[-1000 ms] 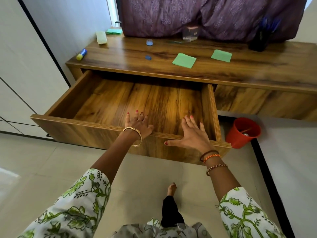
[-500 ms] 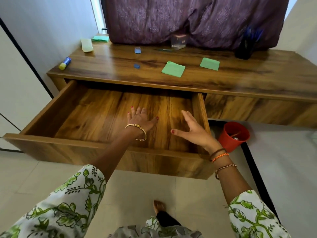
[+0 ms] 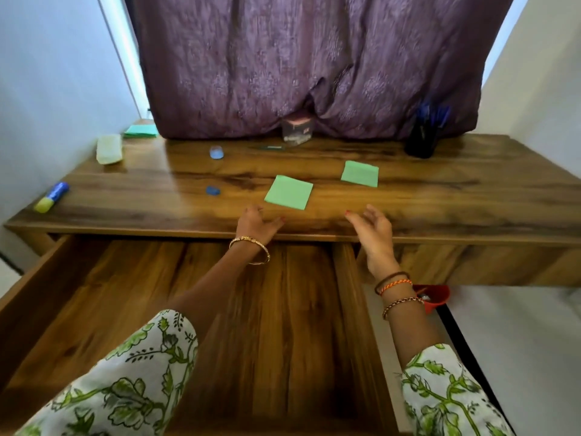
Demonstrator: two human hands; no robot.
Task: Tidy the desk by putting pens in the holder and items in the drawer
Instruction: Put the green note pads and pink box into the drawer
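Drawer (image 3: 132,309) stands pulled fully out beneath the desk (image 3: 456,196), and we see only bare wood inside it. Half a second ago both hands hovered over the drawer floor; a second ago they rested on its front edge. Now they have risen to the desk's front edge, so we judge the opening step finished and collecting about to begin.

Our left hand (image 3: 254,223) sits at the desk lip with fingers loosely curled, holding nothing. Our right hand (image 3: 372,228) hovers at three o'clock of it, fingers relaxed and spread, also empty.

Nearest green note pad (image 3: 289,192) lies just beyond the left hand at twelve o'clock; a second green pad (image 3: 360,173) lies at one o'clock. Blue cap (image 3: 213,190) and a round blue piece (image 3: 216,152) lie at eleven o'clock. Glue stick (image 3: 51,197) sits at the far nine o'clock edge.

Pen holder (image 3: 421,138) stands at two o'clock against the curtain (image 3: 298,64), already holding blue pens. A thin dark item near the clear box (image 3: 296,131) may be a pen; we cannot tell.
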